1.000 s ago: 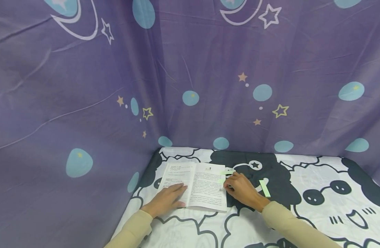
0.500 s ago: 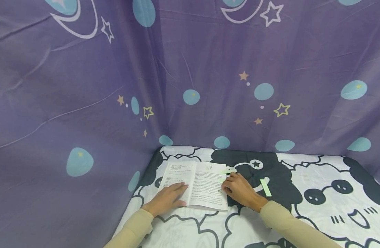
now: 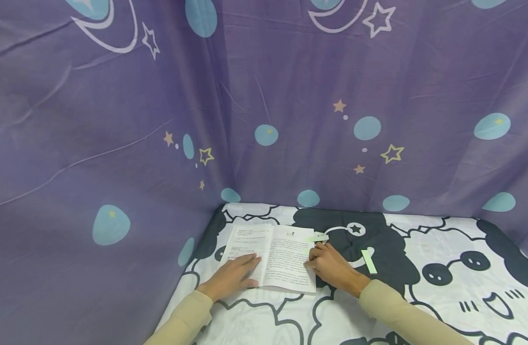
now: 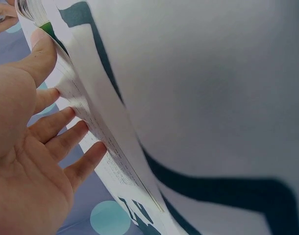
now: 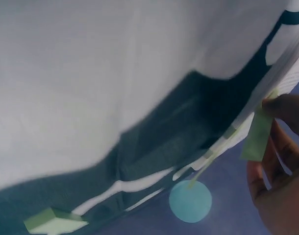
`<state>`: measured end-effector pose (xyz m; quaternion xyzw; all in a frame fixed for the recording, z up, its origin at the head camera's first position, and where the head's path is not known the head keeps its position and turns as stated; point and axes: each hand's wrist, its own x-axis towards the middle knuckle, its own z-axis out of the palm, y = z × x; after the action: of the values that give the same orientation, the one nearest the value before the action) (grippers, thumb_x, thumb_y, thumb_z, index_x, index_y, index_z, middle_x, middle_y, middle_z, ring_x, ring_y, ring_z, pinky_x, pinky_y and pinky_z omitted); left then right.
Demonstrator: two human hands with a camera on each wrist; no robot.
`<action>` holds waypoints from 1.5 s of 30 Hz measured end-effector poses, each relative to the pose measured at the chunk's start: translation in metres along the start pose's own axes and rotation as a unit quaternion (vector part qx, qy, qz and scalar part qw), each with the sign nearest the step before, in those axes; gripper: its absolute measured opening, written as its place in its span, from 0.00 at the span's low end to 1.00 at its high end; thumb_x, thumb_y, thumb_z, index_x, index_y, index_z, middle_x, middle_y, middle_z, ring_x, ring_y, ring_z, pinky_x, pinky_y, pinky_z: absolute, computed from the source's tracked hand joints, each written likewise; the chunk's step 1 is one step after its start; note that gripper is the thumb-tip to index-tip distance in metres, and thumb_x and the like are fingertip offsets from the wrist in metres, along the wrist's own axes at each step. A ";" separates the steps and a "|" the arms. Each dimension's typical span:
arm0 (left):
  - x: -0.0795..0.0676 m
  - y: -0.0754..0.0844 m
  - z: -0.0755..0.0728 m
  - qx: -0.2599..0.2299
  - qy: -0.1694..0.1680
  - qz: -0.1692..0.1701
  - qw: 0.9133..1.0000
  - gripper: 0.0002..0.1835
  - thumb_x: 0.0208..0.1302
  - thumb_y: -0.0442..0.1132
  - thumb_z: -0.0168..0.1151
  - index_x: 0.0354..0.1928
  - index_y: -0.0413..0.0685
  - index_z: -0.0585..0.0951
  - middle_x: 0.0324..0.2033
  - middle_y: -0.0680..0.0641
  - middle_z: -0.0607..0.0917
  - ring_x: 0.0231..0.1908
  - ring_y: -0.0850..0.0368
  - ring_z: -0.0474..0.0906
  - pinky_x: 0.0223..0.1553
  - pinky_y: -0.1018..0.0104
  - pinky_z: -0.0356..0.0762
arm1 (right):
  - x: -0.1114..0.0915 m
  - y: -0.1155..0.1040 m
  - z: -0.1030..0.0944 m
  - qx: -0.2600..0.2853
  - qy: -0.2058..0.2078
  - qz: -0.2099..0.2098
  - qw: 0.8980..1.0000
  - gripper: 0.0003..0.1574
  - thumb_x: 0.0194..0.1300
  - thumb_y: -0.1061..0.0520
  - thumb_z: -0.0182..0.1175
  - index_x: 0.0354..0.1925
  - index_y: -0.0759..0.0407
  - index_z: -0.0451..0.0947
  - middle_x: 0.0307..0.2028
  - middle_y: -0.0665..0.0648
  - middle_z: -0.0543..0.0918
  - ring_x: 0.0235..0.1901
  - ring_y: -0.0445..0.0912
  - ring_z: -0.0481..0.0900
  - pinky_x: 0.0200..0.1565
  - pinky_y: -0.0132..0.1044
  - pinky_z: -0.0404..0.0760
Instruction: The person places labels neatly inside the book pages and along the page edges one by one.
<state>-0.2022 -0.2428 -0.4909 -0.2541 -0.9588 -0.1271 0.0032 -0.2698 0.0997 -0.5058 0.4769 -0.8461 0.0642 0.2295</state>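
The right hand [image 3: 334,268] has slid a little toward the left hand [image 3: 230,278], over the open book [image 3: 285,268], and pinches a green sticky strip [image 5: 260,134]. The left hand rests on the book, fingers stretched out. A green sticky pad [image 3: 369,261] lies just right of the right hand.

From my end I see a flat surface covered by a cloth [image 3: 251,323] printed with black-and-white cartoon sheep. Close to its far left corner I have an open book [image 3: 278,261] lying with printed pages up, its spine running roughly from the far edge toward the near one. Right of the book, apart from it and nearer the far edge than the near side of my head view, a narrow pale-green pad [image 3: 369,261] lies slanted on a dark patch of the print.
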 end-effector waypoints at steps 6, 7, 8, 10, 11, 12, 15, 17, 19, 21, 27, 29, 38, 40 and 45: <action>0.001 0.000 0.001 0.001 -0.004 -0.003 1.000 0.39 0.69 0.57 0.63 0.76 0.45 0.69 0.74 0.39 0.69 0.72 0.39 0.65 0.70 0.39 0.67 | -0.002 -0.009 -0.006 -0.003 -0.031 -0.002 1.000 0.07 0.64 0.57 0.71 0.42 0.51 0.90 0.34 0.47 0.74 0.35 0.44 0.66 0.37 0.40 0.69; 0.001 0.000 0.002 0.002 -0.005 -0.003 1.000 0.39 0.69 0.57 0.63 0.76 0.45 0.69 0.74 0.39 0.68 0.72 0.40 0.65 0.70 0.39 0.67 | -0.002 -0.011 -0.006 0.003 -0.035 0.000 0.999 0.07 0.65 0.56 0.70 0.42 0.52 0.90 0.34 0.47 0.73 0.35 0.44 0.65 0.37 0.39 0.68; 0.001 0.000 0.002 0.002 -0.006 -0.005 1.000 0.39 0.69 0.58 0.62 0.76 0.45 0.68 0.74 0.39 0.68 0.73 0.40 0.65 0.71 0.39 0.66 | -0.002 -0.012 -0.006 0.006 -0.040 0.005 0.999 0.07 0.66 0.55 0.69 0.43 0.53 0.89 0.34 0.46 0.71 0.35 0.43 0.64 0.37 0.39 0.67; 0.001 0.000 0.002 0.002 -0.007 -0.006 1.000 0.39 0.69 0.58 0.62 0.76 0.45 0.68 0.74 0.39 0.68 0.73 0.40 0.65 0.71 0.40 0.66 | -0.002 -0.015 -0.007 0.005 -0.048 0.005 0.999 0.08 0.67 0.54 0.68 0.43 0.54 0.89 0.33 0.46 0.68 0.34 0.43 0.62 0.36 0.39 0.65; 0.001 0.000 0.002 0.002 -0.006 -0.006 1.000 0.39 0.69 0.58 0.62 0.76 0.45 0.68 0.74 0.39 0.68 0.72 0.40 0.65 0.70 0.39 0.66 | -0.002 -0.016 -0.008 -0.003 -0.053 0.002 0.999 0.09 0.67 0.54 0.66 0.43 0.55 0.89 0.33 0.46 0.67 0.34 0.43 0.61 0.37 0.39 0.66; 0.001 0.000 0.001 0.002 -0.006 -0.006 1.000 0.39 0.70 0.58 0.62 0.76 0.45 0.68 0.74 0.39 0.68 0.72 0.40 0.65 0.70 0.39 0.66 | -0.001 -0.016 -0.008 -0.012 -0.060 -0.001 0.998 0.10 0.65 0.55 0.66 0.42 0.56 0.89 0.32 0.46 0.67 0.34 0.43 0.61 0.37 0.39 0.66; 0.002 0.000 0.001 0.002 -0.005 -0.008 1.000 0.39 0.70 0.58 0.62 0.76 0.45 0.68 0.74 0.39 0.68 0.72 0.39 0.65 0.70 0.39 0.66 | 0.001 -0.021 -0.012 -0.059 -0.082 -0.020 0.995 0.12 0.62 0.55 0.67 0.42 0.59 0.89 0.35 0.48 0.71 0.35 0.45 0.64 0.39 0.41 0.69; 0.002 -0.001 0.001 0.003 -0.005 -0.009 1.000 0.39 0.70 0.58 0.62 0.76 0.45 0.68 0.74 0.39 0.68 0.72 0.39 0.65 0.70 0.39 0.66 | 0.002 -0.023 -0.013 -0.090 -0.091 -0.036 0.991 0.12 0.61 0.55 0.67 0.41 0.61 0.88 0.37 0.50 0.74 0.37 0.46 0.67 0.41 0.42 0.71; 0.002 -0.002 0.002 0.001 -0.007 -0.011 1.000 0.39 0.70 0.58 0.62 0.76 0.46 0.68 0.74 0.40 0.68 0.73 0.40 0.64 0.71 0.39 0.66 | 0.003 -0.024 -0.013 -0.110 -0.091 -0.049 0.988 0.12 0.62 0.54 0.67 0.40 0.61 0.88 0.39 0.51 0.76 0.38 0.47 0.69 0.42 0.43 0.73; 0.002 -0.002 0.002 -0.001 -0.008 -0.012 1.000 0.39 0.70 0.58 0.62 0.76 0.46 0.68 0.74 0.40 0.68 0.73 0.40 0.64 0.71 0.38 0.66 | 0.001 -0.023 -0.011 -0.119 -0.082 -0.057 0.988 0.12 0.63 0.55 0.66 0.41 0.61 0.88 0.38 0.51 0.76 0.38 0.48 0.70 0.42 0.42 0.73; 0.001 -0.001 0.002 -0.001 -0.007 -0.011 1.000 0.39 0.70 0.57 0.62 0.76 0.45 0.68 0.74 0.39 0.68 0.73 0.40 0.64 0.70 0.38 0.66 | -0.006 -0.016 -0.010 -0.096 -0.057 -0.063 0.992 0.15 0.63 0.55 0.67 0.49 0.54 0.89 0.39 0.51 0.77 0.38 0.46 0.71 0.41 0.42 0.74; 0.001 -0.001 0.001 0.002 -0.007 -0.011 1.000 0.39 0.70 0.58 0.62 0.76 0.45 0.68 0.74 0.39 0.68 0.73 0.40 0.65 0.71 0.39 0.66 | -0.007 -0.014 -0.012 -0.074 -0.049 -0.059 0.994 0.17 0.61 0.56 0.69 0.50 0.51 0.89 0.40 0.51 0.79 0.39 0.46 0.73 0.41 0.42 0.74; -0.001 0.001 -0.002 -0.008 0.007 0.002 1.000 0.37 0.70 0.54 0.64 0.75 0.43 0.70 0.72 0.37 0.69 0.72 0.37 0.65 0.70 0.36 0.66 | -0.007 -0.011 -0.014 -0.028 -0.060 -0.015 0.998 0.18 0.65 0.57 0.69 0.54 0.52 0.87 0.43 0.50 0.79 0.40 0.46 0.73 0.39 0.40 0.74; -0.001 0.001 -0.001 -0.007 0.003 0.000 1.000 0.38 0.70 0.55 0.64 0.75 0.43 0.70 0.73 0.37 0.69 0.72 0.37 0.65 0.69 0.36 0.66 | -0.007 -0.011 -0.012 -0.032 -0.059 -0.014 0.998 0.18 0.64 0.57 0.69 0.54 0.51 0.86 0.42 0.50 0.79 0.40 0.46 0.73 0.39 0.40 0.74; -0.001 0.001 0.001 -0.005 0.000 -0.006 1.000 0.38 0.70 0.56 0.63 0.75 0.44 0.69 0.73 0.38 0.69 0.72 0.38 0.65 0.70 0.37 0.66 | -0.008 -0.010 -0.013 -0.034 -0.058 -0.008 0.998 0.19 0.64 0.57 0.69 0.54 0.49 0.86 0.42 0.50 0.79 0.42 0.46 0.74 0.41 0.42 0.76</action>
<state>-0.2006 -0.2425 -0.4914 -0.2488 -0.9596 -0.1316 0.0009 -0.2539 0.1045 -0.4991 0.4780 -0.8561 0.0056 0.1965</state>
